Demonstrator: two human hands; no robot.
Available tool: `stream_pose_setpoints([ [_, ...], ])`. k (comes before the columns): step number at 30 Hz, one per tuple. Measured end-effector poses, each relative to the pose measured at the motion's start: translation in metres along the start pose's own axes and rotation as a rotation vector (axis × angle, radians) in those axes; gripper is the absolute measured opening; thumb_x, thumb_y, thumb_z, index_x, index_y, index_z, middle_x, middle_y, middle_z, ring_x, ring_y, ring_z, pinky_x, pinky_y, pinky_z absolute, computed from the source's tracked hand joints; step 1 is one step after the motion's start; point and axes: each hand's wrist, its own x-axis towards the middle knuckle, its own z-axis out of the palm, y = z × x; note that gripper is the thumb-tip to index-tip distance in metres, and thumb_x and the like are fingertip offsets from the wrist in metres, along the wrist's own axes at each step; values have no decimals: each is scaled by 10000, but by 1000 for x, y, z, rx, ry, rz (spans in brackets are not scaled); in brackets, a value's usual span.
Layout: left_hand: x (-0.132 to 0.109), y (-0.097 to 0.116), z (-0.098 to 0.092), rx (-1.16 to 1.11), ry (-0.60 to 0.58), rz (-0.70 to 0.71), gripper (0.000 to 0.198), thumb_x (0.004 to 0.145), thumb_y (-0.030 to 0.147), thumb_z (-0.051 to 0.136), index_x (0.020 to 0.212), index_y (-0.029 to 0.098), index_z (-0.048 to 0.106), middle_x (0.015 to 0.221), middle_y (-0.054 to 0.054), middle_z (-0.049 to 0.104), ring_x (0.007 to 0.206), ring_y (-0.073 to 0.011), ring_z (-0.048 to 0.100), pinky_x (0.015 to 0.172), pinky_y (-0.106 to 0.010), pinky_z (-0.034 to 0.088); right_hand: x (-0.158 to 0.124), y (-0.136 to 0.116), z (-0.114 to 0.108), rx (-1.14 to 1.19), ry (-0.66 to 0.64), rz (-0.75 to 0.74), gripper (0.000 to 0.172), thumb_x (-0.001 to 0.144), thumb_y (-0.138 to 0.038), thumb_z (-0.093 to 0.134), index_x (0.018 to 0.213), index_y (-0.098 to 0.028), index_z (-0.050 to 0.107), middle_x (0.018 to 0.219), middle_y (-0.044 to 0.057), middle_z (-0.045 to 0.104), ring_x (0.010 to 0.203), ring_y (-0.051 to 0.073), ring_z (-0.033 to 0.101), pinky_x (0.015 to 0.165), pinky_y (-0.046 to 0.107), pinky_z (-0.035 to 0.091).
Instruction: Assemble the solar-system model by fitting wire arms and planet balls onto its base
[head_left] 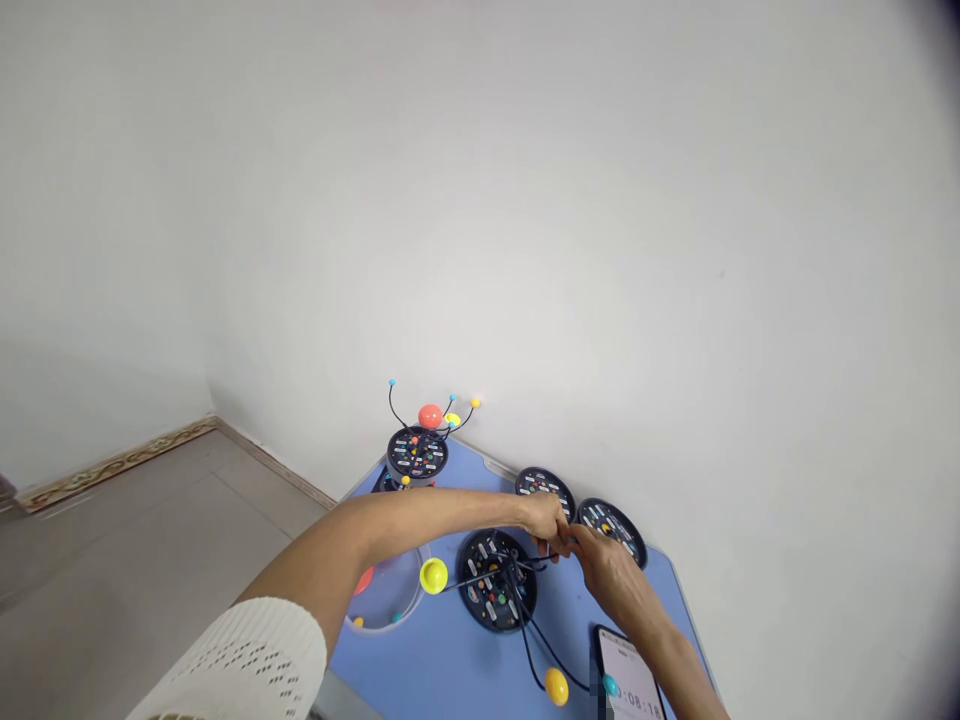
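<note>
Nearest us, a phone lies at the near edge of the blue surface, its screen lit with digits. Just beyond it our right hand and left hand meet fingertip to fingertip over the far right edge of a black disc. Both are pinched closed, apparently on the end of a thin black wire arm, though the grip is too small for us to be sure. More wire arms run out from the disc, ending in a yellow ball, an orange ball and a teal ball. A clear bowl sits left of the disc. Two more black discs lie beside the wall, and an assembled model with a red ball stands at the far corner.
</note>
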Motion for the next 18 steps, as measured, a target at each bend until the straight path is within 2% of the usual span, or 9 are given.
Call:
stream_pose_setpoints([
  [4, -2, 0, 2, 16, 14, 12, 101, 712, 177, 760, 615, 180, 733, 475, 64, 619, 456, -88, 576, 537, -197, 470, 1, 1, 1, -25, -4, 28, 278, 904, -79, 386, 865, -200, 633, 819, 89, 738, 712, 209, 685, 605, 271, 429],
  [13, -6, 4, 0, 33, -7, 8, 128, 693, 134, 738, 574, 172, 708, 488, 56, 628, 473, -101, 588, 531, -203, 454, 1, 3, 3, -37, 0, 78, 264, 938, -213, 440, 705, -226, 563, 739, 66, 721, 642, 201, 655, 555, 274, 381],
  [18, -7, 3, -2, 38, -23, 2, 102, 692, 121, 714, 609, 179, 727, 499, 62, 632, 461, -92, 585, 510, -190, 450, -5, 4, -2, 0, 6, 46, 201, 958, -253, 447, 815, -228, 585, 801, 67, 722, 695, 210, 665, 591, 281, 422],
])
